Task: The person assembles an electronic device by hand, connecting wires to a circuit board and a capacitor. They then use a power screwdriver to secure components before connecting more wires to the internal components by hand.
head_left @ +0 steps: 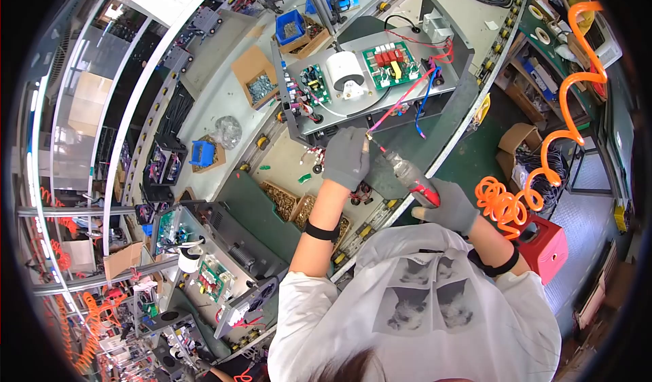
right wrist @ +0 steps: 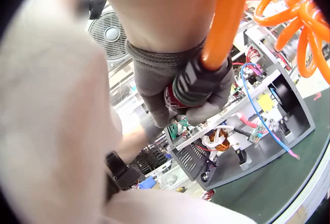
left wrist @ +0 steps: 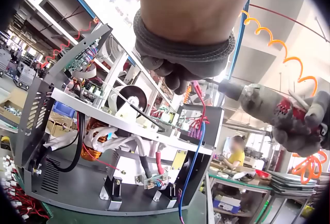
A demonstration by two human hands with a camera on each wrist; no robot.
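Note:
My gloved left hand (head_left: pixel 348 158) is at the front edge of an open metal machine chassis (head_left: pixel 445 110), its fingers curled at the end of a pink wire (head_left: pixel 401 103). In my gloved right hand (head_left: pixel 448 207) I grip a red and grey power screwdriver (head_left: pixel 411 177), its bit pointing at the left fingertips. In the left wrist view the screwdriver's nose (left wrist: pixel 232 88) comes close beside the wire end. A loose blue wire (head_left: pixel 426 107) hangs from the chassis. On its top plate are a green circuit board (head_left: pixel 412 71) and a white cylinder (head_left: pixel 344 69).
An orange coiled air hose (head_left: pixel 567 127) hangs at the right and joins the screwdriver in the right wrist view. Cardboard boxes of small parts (head_left: pixel 252 66) and blue bins (head_left: pixel 202 153) stand on the bench. A second open chassis (head_left: pixel 234 263) sits to the left. A red box (head_left: pixel 543 249) lies at right.

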